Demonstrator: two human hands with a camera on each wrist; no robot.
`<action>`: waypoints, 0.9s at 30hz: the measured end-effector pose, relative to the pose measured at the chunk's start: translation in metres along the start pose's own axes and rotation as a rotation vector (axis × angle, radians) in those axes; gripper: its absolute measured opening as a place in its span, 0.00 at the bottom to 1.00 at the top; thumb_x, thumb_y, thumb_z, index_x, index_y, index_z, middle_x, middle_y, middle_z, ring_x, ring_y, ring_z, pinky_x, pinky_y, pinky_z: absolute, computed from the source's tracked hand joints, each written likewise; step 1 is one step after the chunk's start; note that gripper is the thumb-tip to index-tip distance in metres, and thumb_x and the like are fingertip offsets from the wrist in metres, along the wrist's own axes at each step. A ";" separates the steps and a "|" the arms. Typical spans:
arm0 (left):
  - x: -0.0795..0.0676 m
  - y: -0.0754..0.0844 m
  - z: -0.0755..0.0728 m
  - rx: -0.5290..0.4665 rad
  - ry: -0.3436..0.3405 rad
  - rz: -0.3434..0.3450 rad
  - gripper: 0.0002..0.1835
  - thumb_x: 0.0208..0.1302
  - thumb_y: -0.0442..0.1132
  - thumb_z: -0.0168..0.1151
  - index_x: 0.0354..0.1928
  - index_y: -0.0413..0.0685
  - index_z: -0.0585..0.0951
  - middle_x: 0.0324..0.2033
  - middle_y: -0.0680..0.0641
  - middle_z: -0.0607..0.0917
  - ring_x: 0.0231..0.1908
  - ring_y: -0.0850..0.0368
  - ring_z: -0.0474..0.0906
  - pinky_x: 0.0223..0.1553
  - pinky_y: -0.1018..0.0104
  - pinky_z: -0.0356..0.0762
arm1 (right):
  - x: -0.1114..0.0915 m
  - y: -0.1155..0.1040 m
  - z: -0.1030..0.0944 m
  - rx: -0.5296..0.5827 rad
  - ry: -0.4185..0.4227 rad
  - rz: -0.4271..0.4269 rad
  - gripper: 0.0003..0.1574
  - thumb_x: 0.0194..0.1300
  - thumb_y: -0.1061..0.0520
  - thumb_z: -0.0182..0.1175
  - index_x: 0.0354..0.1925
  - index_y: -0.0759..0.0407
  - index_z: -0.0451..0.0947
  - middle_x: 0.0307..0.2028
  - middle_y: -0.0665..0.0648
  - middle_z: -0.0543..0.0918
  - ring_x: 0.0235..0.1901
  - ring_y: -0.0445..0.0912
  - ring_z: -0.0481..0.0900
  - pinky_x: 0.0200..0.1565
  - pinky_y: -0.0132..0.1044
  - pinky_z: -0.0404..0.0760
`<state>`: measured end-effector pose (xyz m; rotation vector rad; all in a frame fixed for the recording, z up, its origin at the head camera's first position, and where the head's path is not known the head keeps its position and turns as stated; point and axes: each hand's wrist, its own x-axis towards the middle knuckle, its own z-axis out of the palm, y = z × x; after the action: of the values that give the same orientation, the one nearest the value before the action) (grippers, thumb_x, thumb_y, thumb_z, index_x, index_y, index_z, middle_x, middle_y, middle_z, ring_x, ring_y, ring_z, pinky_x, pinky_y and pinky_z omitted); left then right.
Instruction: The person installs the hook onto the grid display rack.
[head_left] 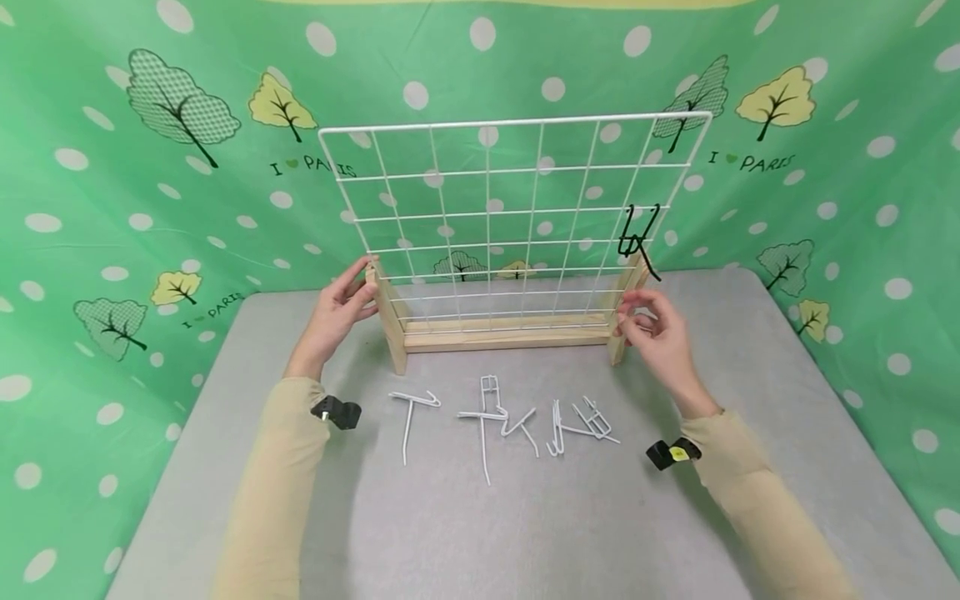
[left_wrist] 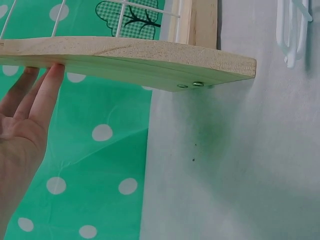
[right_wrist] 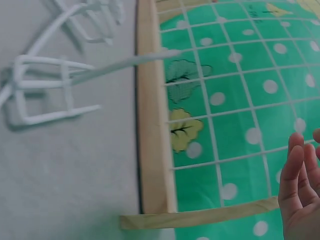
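A white wire grid (head_left: pixel 487 171) stands upright in a wooden base (head_left: pixel 510 340) with a side board at each end. My left hand (head_left: pixel 336 308) is at the left side board (head_left: pixel 390 321); in the left wrist view its straight fingers (left_wrist: pixel 46 95) touch the board's outer face. My right hand (head_left: pixel 663 342) is by the right side board (head_left: pixel 618 346), fingertips right at its edge and slightly bent. In the right wrist view, its fingers (right_wrist: pixel 295 175) are extended beside the grid. A black wire hook (head_left: pixel 636 242) hangs on the grid's right side.
Several white wire hooks lie in front of the stand, including a T-shaped one (head_left: pixel 408 417) at left and others (head_left: pixel 592 421) at right. A grey table (head_left: pixel 480 533) bears everything. A green dotted curtain (head_left: pixel 480 75) surrounds its back and sides.
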<state>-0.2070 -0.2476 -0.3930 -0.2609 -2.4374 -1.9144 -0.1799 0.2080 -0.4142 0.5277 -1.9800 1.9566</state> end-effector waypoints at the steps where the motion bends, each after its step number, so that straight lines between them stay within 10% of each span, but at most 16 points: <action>1: 0.000 0.000 0.000 -0.001 0.000 0.001 0.31 0.73 0.44 0.52 0.75 0.51 0.57 0.67 0.32 0.63 0.63 0.36 0.65 0.53 0.59 0.77 | -0.002 0.002 0.000 -0.011 -0.016 0.001 0.18 0.59 0.81 0.51 0.50 0.82 0.67 0.35 0.58 0.77 0.24 0.41 0.79 0.21 0.27 0.76; 11: 0.000 0.001 0.000 -0.003 0.000 0.002 0.31 0.74 0.43 0.51 0.75 0.51 0.57 0.67 0.33 0.63 0.62 0.36 0.66 0.53 0.58 0.77 | -0.016 0.010 0.003 -0.071 -0.129 0.098 0.22 0.57 0.83 0.50 0.51 0.80 0.68 0.36 0.68 0.75 0.25 0.44 0.79 0.21 0.30 0.79; 27: -0.002 0.002 0.001 -0.024 0.004 0.000 0.31 0.74 0.41 0.51 0.75 0.50 0.56 0.68 0.33 0.62 0.63 0.35 0.65 0.53 0.59 0.77 | -0.038 0.002 0.005 -0.116 -0.190 0.170 0.17 0.57 0.82 0.50 0.47 0.81 0.69 0.35 0.56 0.77 0.24 0.51 0.79 0.21 0.31 0.77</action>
<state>-0.2046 -0.2459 -0.3915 -0.2577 -2.4136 -1.9430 -0.1471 0.2042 -0.4333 0.5497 -2.3095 1.9354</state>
